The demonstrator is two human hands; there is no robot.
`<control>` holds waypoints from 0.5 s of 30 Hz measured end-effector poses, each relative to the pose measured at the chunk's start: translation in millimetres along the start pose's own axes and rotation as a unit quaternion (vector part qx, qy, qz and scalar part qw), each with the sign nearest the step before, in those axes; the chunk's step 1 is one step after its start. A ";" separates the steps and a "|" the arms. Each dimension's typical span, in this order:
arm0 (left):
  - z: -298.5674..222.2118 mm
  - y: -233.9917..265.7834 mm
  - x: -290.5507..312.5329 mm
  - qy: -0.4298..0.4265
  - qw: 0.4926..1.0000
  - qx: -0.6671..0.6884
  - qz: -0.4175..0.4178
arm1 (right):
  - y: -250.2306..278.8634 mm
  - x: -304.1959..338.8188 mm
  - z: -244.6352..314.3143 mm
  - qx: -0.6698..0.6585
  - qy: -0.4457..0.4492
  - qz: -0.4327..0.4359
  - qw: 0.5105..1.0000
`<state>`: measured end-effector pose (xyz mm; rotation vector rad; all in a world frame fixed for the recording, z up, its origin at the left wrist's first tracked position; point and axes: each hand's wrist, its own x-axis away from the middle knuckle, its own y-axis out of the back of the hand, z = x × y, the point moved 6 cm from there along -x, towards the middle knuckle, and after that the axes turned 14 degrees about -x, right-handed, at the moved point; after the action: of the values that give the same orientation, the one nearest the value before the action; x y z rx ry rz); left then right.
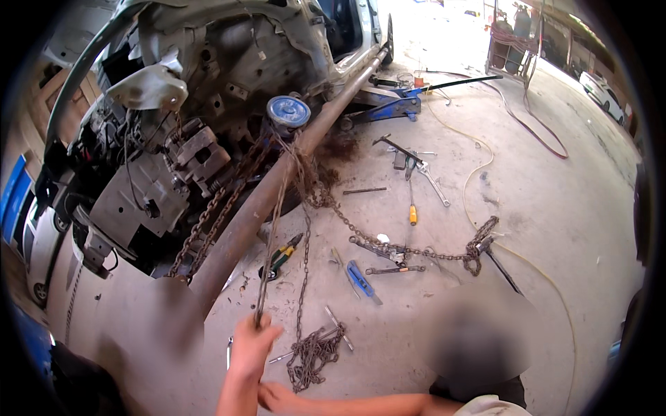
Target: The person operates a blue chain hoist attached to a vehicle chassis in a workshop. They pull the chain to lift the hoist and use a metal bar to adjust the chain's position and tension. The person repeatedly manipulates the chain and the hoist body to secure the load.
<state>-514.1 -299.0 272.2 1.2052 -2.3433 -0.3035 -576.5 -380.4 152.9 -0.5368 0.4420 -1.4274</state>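
My left hand [253,343] is closed around a thin chain [276,215], drawn taut down from a hoist with a round blue cover [288,111]. My right hand [277,398] is just below, by the left wrist; its fingers look curled, and what they hold is hidden behind the left forearm. The hoist hangs beside a thick rusty pipe [267,191] that slants along a stripped car body [236,41]. Heavier rusty chains [211,211] run from the hoist toward the lower left. Another chain strand [305,263] drops to a loose heap [313,357] on the floor.
Pliers [283,256], a blue utility knife [361,279], an adjustable wrench [433,184] and a yellow-handled screwdriver [413,213] lie about. A rusty chain [437,255] trails right. A blue floor jack [388,104] stands beyond. A yellowish hose [555,284] curves right. Blurred patches hide areas on both sides.
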 end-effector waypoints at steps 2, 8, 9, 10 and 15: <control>37.9 19.3 49.3 -0.003 0.997 -0.076 -0.004 | -27.9 9.9 -56.9 0.020 -0.058 0.101 0.993; 91.5 44.2 190.7 0.039 0.999 -0.023 -0.025 | -91.9 65.8 -80.3 0.054 0.130 0.307 0.941; 94.2 47.3 209.5 0.073 0.997 -0.011 -0.021 | -93.1 75.5 -95.4 0.056 0.032 0.383 0.921; 95.8 41.0 211.6 0.077 0.997 0.008 -0.016 | -99.0 75.6 -104.3 0.040 -0.014 0.444 0.895; 87.4 16.2 179.1 0.090 0.992 -0.065 -0.058 | 69.1 -27.1 17.8 -0.273 -0.121 0.155 0.942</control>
<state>-658.8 -436.5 260.6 1.2525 -2.0728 -0.3641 -513.2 -347.7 125.4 -1.0285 0.6954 -0.9115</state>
